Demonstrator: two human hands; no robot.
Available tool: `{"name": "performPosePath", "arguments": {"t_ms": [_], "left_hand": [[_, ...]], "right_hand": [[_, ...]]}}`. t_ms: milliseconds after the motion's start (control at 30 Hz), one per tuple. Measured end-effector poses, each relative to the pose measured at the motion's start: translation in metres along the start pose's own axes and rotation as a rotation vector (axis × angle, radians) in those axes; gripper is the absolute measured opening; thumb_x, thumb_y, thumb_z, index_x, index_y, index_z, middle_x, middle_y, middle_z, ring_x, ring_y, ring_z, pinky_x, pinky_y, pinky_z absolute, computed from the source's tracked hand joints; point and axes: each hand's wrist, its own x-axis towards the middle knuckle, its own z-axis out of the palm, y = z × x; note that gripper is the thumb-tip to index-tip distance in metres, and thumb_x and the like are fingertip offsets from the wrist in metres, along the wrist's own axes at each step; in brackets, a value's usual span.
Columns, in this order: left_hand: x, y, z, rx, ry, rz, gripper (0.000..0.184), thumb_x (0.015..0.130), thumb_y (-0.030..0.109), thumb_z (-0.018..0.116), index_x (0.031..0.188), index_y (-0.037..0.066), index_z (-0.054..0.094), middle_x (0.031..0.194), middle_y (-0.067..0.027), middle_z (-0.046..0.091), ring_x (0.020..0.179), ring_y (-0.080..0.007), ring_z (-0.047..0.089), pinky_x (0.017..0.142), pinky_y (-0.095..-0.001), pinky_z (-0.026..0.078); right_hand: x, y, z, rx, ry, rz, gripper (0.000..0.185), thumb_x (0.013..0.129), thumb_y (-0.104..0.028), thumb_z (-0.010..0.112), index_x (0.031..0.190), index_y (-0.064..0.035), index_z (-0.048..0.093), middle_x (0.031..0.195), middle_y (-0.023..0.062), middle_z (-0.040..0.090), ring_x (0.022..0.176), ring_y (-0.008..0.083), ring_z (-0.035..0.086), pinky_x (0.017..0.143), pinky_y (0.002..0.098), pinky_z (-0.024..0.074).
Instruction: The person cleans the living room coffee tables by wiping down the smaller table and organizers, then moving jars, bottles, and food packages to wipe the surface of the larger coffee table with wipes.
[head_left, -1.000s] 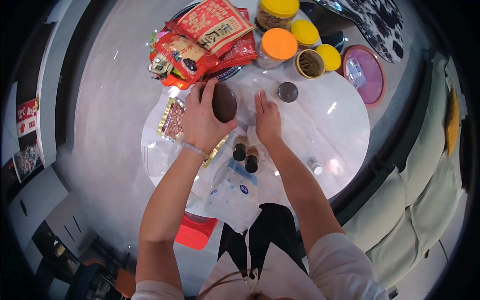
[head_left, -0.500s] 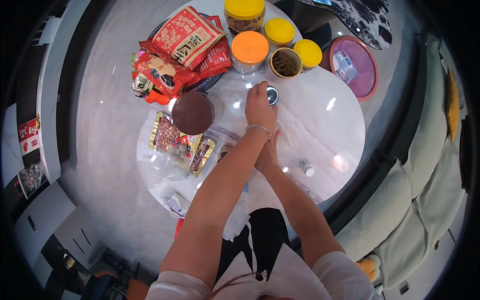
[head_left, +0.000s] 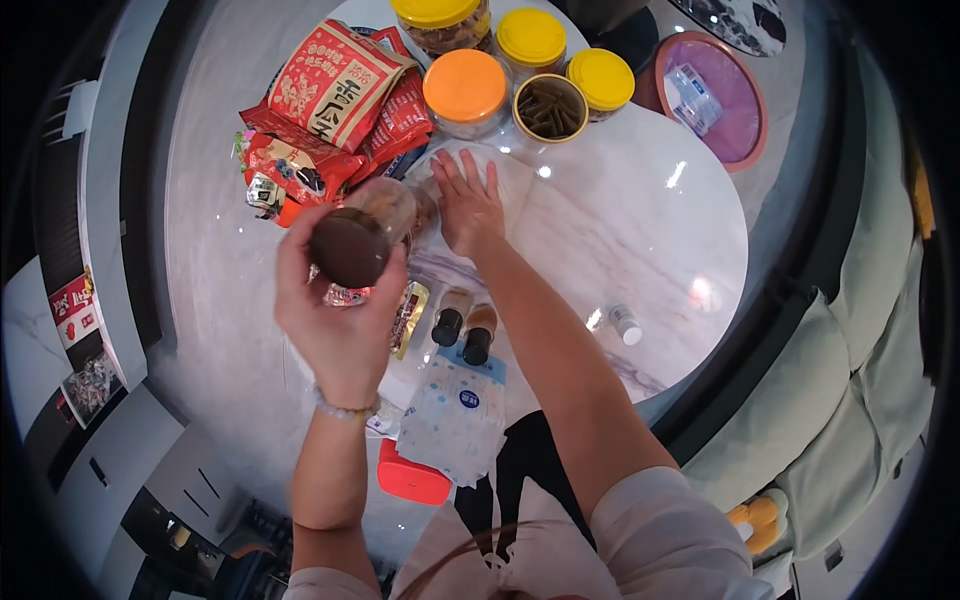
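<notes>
My left hand (head_left: 335,310) is wrapped round a clear jar with a dark brown lid (head_left: 350,247), which tilts toward me. My right hand (head_left: 468,208) lies with fingers spread on a thin white sheet (head_left: 515,180), perhaps a wipe, on the marble-patterned table (head_left: 620,230). Below the right wrist are two small black-capped shaker bottles (head_left: 478,340). They lie beside a pale blue-and-white soft pack (head_left: 450,420). A gold-edged snack packet (head_left: 408,322) shows partly behind my left hand.
Red snack bags (head_left: 340,90) pile up at the back left. An orange-lidded jar (head_left: 466,85), yellow-lidded jars (head_left: 600,80) and an open tub of dark sticks (head_left: 550,108) stand behind my right hand. A small white bottle (head_left: 625,325) lies right. A red case (head_left: 413,472) sits near the front.
My left hand has moved from the table's middle to the left and grasped the brown-lidded jar. My right hand has moved forward onto the white sheet. The round silver-rimmed object no longer shows.
</notes>
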Motion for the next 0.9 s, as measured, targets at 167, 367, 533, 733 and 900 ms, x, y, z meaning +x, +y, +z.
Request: {"name": "performPosePath", "arguments": {"t_ms": [167, 367, 533, 733, 900], "left_hand": [[0.002, -0.017, 0.023, 0.139, -0.092, 0.096, 0.053, 0.062, 0.006, 0.076, 0.110, 0.003, 0.054, 0.102, -0.0131, 0.058, 0.093, -0.0272, 0.057, 0.083, -0.0357, 0.047], [0.039, -0.023, 0.053, 0.342, -0.071, 0.222, 0.055, 0.060, 0.012, 0.076, 0.110, 0.001, 0.055, 0.099, -0.0169, 0.059, 0.092, -0.0352, 0.053, 0.084, -0.0412, 0.043], [0.053, -0.036, 0.086, 0.619, -0.262, 0.037, 0.051, 0.059, 0.012, 0.077, 0.101, -0.002, 0.052, 0.105, -0.0184, 0.052, 0.098, -0.0382, 0.053, 0.084, -0.0407, 0.047], [0.052, -0.077, 0.112, 1.035, -0.450, 0.094, 0.030, 0.073, 0.016, 0.064, 0.098, 0.001, 0.056, 0.103, -0.0144, 0.055, 0.091, -0.0303, 0.060, 0.079, -0.0385, 0.050], [0.042, -0.084, 0.121, 1.097, -0.399, 0.147, 0.033, 0.074, 0.020, 0.066, 0.099, 0.002, 0.056, 0.105, -0.0124, 0.056, 0.097, -0.0281, 0.058, 0.082, -0.0393, 0.047]], "right_hand": [[0.000, -0.006, -0.011, -0.129, -0.072, 0.282, 0.055, 0.095, -0.027, 0.033, 0.147, -0.0170, 0.017, 0.152, -0.0050, 0.018, 0.141, 0.0176, 0.009, 0.113, 0.0475, -0.0015], [-0.031, 0.021, -0.024, -0.093, -0.014, 0.380, 0.058, 0.093, -0.028, 0.038, 0.147, -0.0155, 0.018, 0.153, -0.0005, 0.016, 0.142, 0.0203, 0.009, 0.113, 0.0495, 0.0022], [-0.087, 0.068, -0.038, -0.103, 0.089, 0.560, 0.062, 0.091, -0.029, 0.043, 0.146, -0.0148, 0.018, 0.153, 0.0027, 0.015, 0.141, 0.0263, 0.010, 0.111, 0.0550, 0.0071], [-0.099, 0.078, -0.044, -0.155, 0.090, 0.519, 0.061, 0.090, -0.031, 0.046, 0.146, -0.0205, 0.023, 0.154, 0.0038, 0.012, 0.139, 0.0363, 0.010, 0.103, 0.0685, 0.0053], [-0.112, 0.060, -0.034, -0.194, -0.239, 0.044, 0.060, 0.089, -0.040, 0.048, 0.144, -0.0266, 0.028, 0.154, 0.0010, 0.009, 0.140, 0.0345, 0.006, 0.104, 0.0682, 0.0009]]}}
